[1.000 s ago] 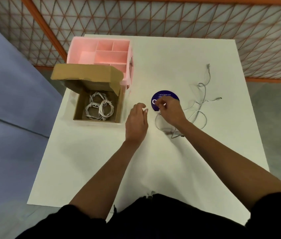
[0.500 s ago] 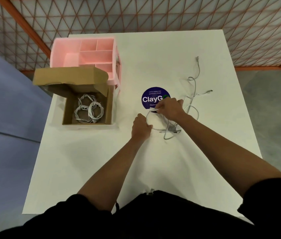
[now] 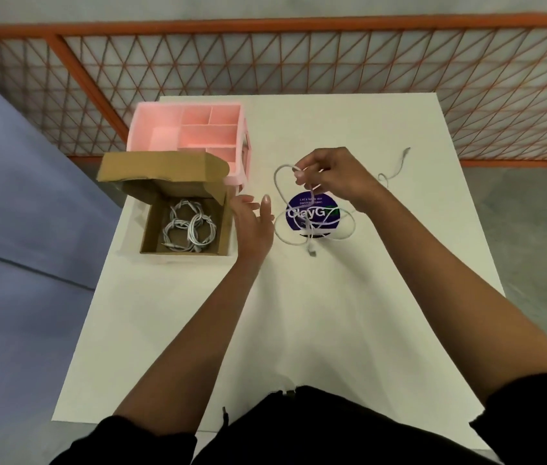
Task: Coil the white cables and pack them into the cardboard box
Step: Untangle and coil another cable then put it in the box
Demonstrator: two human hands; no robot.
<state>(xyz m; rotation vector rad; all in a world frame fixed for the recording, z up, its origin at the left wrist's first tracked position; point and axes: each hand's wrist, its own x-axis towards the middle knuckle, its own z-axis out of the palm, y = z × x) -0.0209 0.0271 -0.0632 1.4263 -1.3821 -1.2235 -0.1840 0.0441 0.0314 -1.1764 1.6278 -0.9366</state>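
Black sleeves [image 3: 534,414] to about the elbows, bare forearms [image 3: 198,330], black garment [image 3: 315,431] below, possibly trousers.

1 readable item: round dark-blue sticker [image 3: 312,213] flat on the white table [image 3: 332,313]; big white letters "ClayG" across its middle, partly crossed by strands of the white cable [image 3: 312,251]; a green mark sits right after the G, anything further can't be made out; above it 2 lines of small white print; line 1 reads "Let's keep our"; line 2 too blurred to read; print below the big letters is covered and unreadable.
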